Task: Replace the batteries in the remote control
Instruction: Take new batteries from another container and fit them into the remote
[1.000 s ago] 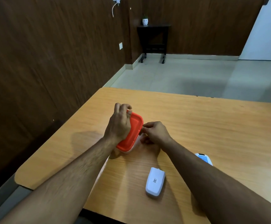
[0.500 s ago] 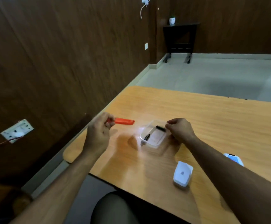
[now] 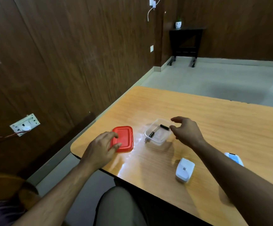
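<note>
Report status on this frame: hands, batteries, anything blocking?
Left hand open over red lid. Right hand open at clear tub, empty. Two batteries still inside; remote untouched. Nothing blocking.

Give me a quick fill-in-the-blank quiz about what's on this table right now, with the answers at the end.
1. The lid lying flat on the table is ____ in colour.
2. The clear container holds ____ batteries.
3. The left hand rests its fingertips on the ____.
4. The right hand, open, hovers by the container's ____ side.

Answers: red; two; lid; right
</note>
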